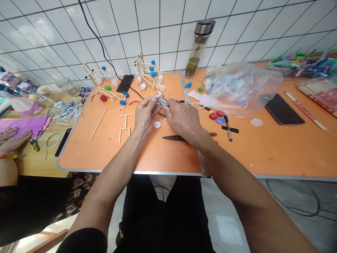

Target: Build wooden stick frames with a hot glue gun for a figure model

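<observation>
My left hand (145, 114) pinches a small white piece, seemingly a bottle cap (159, 97), above the orange table. Against it my right hand (181, 116) is closed, with a thin greyish tip showing at its fingers; what that tip belongs to is hidden. Below the fingers a white bottle cap (157, 124) lies on the table. Dark pointed scissors (173, 138) rest partly under my right wrist. To the left are a small frame of wooden sticks (125, 127) and a single wooden stick (99, 123).
Two stick models with cap wheels (151, 72) stand behind, beside a phone (125, 83). A glass tea bottle (196, 52) and a plastic bag (237, 88) sit further right, with a marker (228, 129) and another phone (284, 109). A co-worker's hands (13, 137) press purple paper at left.
</observation>
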Demonstrator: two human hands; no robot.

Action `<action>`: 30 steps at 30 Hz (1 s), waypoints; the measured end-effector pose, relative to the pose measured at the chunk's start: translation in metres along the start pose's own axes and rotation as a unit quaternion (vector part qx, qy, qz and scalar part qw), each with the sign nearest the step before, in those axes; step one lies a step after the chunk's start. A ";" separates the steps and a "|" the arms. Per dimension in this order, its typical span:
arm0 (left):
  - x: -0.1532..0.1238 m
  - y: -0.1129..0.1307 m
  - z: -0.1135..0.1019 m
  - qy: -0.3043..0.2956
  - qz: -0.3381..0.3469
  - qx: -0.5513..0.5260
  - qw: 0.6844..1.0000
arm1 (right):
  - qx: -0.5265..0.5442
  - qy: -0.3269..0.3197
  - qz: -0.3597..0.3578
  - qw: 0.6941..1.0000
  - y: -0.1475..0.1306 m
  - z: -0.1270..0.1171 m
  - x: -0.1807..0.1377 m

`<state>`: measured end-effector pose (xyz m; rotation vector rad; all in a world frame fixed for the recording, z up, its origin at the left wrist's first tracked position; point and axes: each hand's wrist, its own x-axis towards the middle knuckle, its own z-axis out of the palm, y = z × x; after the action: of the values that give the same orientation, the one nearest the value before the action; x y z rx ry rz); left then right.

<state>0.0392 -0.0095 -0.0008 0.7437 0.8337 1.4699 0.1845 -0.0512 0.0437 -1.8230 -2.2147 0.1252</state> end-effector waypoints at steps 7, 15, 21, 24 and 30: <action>0.001 -0.001 -0.001 -0.006 0.000 -0.003 1.000 | -0.001 -0.001 0.000 1.000 0.000 0.000 0.000; -0.004 -0.006 0.002 0.011 0.051 0.024 0.998 | 0.005 -0.005 0.004 1.000 -0.002 0.001 -0.001; -0.007 -0.009 0.000 0.001 0.100 0.040 0.994 | 0.156 0.015 0.004 0.988 -0.001 0.003 0.003; -0.009 -0.005 0.000 -0.024 0.114 0.046 0.992 | 0.423 -0.049 0.011 0.905 0.008 -0.002 0.008; -0.009 0.002 0.001 -0.009 0.094 0.005 0.995 | 0.667 -0.259 0.029 0.698 0.017 -0.004 0.017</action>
<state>0.0400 -0.0180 0.0018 0.8613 0.7750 1.6252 0.1988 -0.0312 0.0466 -0.9493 -1.3757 1.8624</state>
